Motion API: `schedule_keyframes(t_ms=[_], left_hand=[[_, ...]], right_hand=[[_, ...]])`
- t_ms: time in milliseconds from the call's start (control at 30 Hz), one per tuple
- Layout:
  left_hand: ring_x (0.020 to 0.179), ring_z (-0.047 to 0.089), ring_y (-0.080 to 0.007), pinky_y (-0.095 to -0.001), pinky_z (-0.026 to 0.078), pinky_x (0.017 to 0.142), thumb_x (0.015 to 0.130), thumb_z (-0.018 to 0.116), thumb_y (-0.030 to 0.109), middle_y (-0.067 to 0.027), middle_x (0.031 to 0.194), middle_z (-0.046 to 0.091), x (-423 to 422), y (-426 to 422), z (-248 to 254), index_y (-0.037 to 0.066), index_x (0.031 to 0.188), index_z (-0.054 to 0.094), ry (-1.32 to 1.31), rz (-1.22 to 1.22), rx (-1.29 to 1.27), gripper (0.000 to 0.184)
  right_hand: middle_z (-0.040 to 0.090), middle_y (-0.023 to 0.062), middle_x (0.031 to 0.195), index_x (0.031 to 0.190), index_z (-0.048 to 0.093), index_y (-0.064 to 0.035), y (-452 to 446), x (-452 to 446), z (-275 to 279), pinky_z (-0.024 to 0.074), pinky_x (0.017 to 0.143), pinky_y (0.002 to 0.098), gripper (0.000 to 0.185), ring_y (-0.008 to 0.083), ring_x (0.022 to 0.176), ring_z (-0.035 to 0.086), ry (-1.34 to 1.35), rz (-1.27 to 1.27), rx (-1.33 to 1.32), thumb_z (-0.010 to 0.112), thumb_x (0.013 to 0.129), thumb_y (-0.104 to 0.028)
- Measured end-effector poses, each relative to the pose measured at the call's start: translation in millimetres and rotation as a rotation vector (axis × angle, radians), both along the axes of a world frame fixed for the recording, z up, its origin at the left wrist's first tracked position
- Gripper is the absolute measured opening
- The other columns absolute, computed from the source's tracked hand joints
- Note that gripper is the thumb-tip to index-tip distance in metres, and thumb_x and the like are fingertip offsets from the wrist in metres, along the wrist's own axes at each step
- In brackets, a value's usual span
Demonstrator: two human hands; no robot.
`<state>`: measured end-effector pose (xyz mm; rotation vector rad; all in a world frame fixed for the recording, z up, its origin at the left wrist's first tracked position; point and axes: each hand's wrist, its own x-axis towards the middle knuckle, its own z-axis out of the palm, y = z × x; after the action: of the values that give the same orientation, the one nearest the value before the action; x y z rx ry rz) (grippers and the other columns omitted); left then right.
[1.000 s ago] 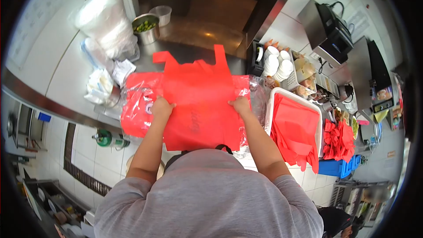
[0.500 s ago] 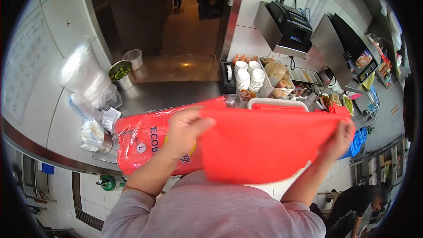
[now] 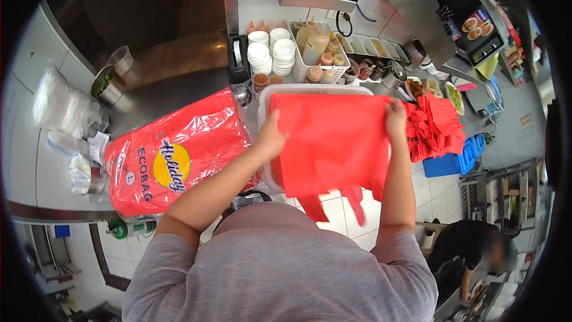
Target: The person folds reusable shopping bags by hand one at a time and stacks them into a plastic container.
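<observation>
A red eco bag (image 3: 333, 143) is spread flat between my two hands, its loop handles hanging down toward me. My left hand (image 3: 271, 138) grips the left edge, and my right hand (image 3: 395, 120) grips the upper right edge. Under the bag is a white plastic bin (image 3: 271, 92), largely covered by it. To the left lies a clear-wrapped pack of red eco bags (image 3: 179, 155) with a yellow "Holiday" label. A crumpled heap of red bags (image 3: 438, 126) sits just right of my right hand.
Stacked white cups (image 3: 271, 53) and a white basket of sauce bottles (image 3: 322, 48) stand behind the bin. A metal pot (image 3: 108, 86) and plastic bags (image 3: 68, 101) are at the left. Blue containers (image 3: 456, 158) are at the right. A person (image 3: 465, 250) bends at lower right.
Both hands have moved with the red bag, bringing it over the white bin; its handles now hang into view. My view has turned to the right, showing more of the red heap.
</observation>
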<state>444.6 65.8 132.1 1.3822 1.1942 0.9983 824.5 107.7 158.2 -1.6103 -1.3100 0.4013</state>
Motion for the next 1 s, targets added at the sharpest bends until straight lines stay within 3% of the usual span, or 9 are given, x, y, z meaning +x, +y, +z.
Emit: schedule_keyframes(t_ms=[167, 367, 467, 533, 700, 800, 867, 933, 1000], left_hand=[[0.118, 0.053, -0.0403, -0.0382, 0.042, 0.101, 0.076, 0.056, -0.009, -0.0264, 0.124, 0.056, 19.4, 51.8, -31.3, -0.005, 0.134, 0.041, 0.376, 0.051, -0.048, 0.06], [0.141, 0.028, -0.0333, -0.0463, 0.027, 0.114, 0.081, 0.066, 0.009, -0.0255, 0.15, 0.03, 57.5, 20.1, 4.5, 0.002, 0.143, 0.037, 0.508, 0.474, 0.355, 0.069], [0.147, 0.011, -0.0321, -0.0543, 0.012, 0.117, 0.083, 0.07, 0.031, -0.0143, 0.159, 0.014, 67.7, 16.0, -8.5, 0.015, 0.15, 0.029, 0.94, -0.126, 0.569, 0.08], [0.148, 0.009, -0.0306, -0.059, 0.009, 0.116, 0.084, 0.068, 0.04, -0.0127, 0.16, 0.012, 57.0, 25.0, -52.0, 0.018, 0.15, 0.03, 1.076, -0.405, 0.239, 0.079], [0.146, 0.018, -0.0323, -0.0533, 0.015, 0.117, 0.083, 0.07, 0.033, -0.0184, 0.156, 0.02, 42.9, 18.1, -36.5, 0.016, 0.148, 0.033, 0.898, -0.333, 0.255, 0.077], [0.142, 0.026, -0.0343, -0.0507, 0.021, 0.115, 0.083, 0.071, 0.028, -0.0218, 0.152, 0.028, -1.9, -16.8, 22.8, 0.013, 0.145, 0.039, 0.693, -0.018, 0.452, 0.071], [0.139, 0.03, -0.0354, -0.0494, 0.024, 0.114, 0.082, 0.071, 0.026, -0.0231, 0.149, 0.031, -33.0, -38.0, 27.5, 0.011, 0.142, 0.042, 0.67, 0.216, 0.554, 0.068], [0.118, 0.052, -0.0371, -0.0495, 0.04, 0.099, 0.083, 0.07, 0.024, -0.0192, 0.128, 0.054, -58.6, -48.9, -4.6, 0.006, 0.128, 0.053, 0.624, 0.663, 0.289, 0.052], [0.105, 0.058, -0.0334, -0.0453, 0.045, 0.092, 0.085, 0.068, 0.022, -0.0172, 0.115, 0.06, -91.7, -48.0, -46.7, 0.004, 0.122, 0.056, 0.628, 0.445, 0.008, 0.043]], right_hand=[[0.063, 0.0232, 0.107, 0.115, 0.056, 0.0028, 45.9, -13.8, -53.4, 0.0487, 0.085, 0.0389, 0.029, 0.0356, 0.099, 0.062, -0.236, -0.01, -0.35, 0.059, 0.088, -0.006], [0.039, 0.0225, 0.143, 0.135, 0.044, -0.0043, 4.4, -73.6, -29.9, 0.0352, 0.106, 0.0474, 0.054, 0.0387, 0.128, 0.042, -0.669, 0.105, 0.171, 0.065, 0.088, -0.02], [0.028, 0.0193, 0.153, 0.145, 0.037, -0.0081, -3.6, -83.0, -60.1, 0.02, 0.114, 0.0551, 0.068, 0.0353, 0.142, 0.025, -0.84, 0.321, -0.136, 0.062, 0.089, -0.039], [0.017, 0.0157, 0.158, 0.15, 0.029, -0.0119, 8.4, -68.9, -95.3, 0.0108, 0.115, 0.0586, 0.078, 0.0334, 0.147, 0.013, -1.025, 0.471, -0.286, 0.054, 0.089, -0.054], [0.014, 0.015, 0.16, 0.151, 0.026, -0.013, 14.2, -71.0, -94.6, 0.0082, 0.116, 0.0571, 0.08, 0.0323, 0.148, 0.009, -1.05, 0.518, -0.331, 0.057, 0.088, -0.052], [0.032, 0.0181, 0.152, 0.144, 0.04, -0.009, 22.9, -85.3, -65.0, 0.0228, 0.114, 0.0523, 0.069, 0.0334, 0.142, 0.028, -0.966, 0.516, -0.463, 0.067, 0.086, -0.035], [0.053, 0.02, 0.135, 0.13, 0.054, -0.0045, 20.0, -100.0, -43.4, 0.0393, 0.105, 0.044, 0.051, 0.0336, 0.126, 0.049, -0.371, 0.459, -0.284, 0.07, 0.083, -0.017], [0.065, 0.0176, 0.115, 0.119, 0.061, 0.0004, -2.2, -163.6, -2.4, 0.0487, 0.093, 0.0347, 0.036, 0.0293, 0.106, 0.062, -0.309, 0.447, -0.161, 0.067, 0.084, -0.008], [0.066, 0.0162, 0.112, 0.119, 0.06, 0.0024, -4.8, -218.3, 10.3, 0.051, 0.088, 0.0314, 0.032, 0.0246, 0.101, 0.064, -0.01, 0.79, -0.263, 0.059, 0.086, -0.001]])
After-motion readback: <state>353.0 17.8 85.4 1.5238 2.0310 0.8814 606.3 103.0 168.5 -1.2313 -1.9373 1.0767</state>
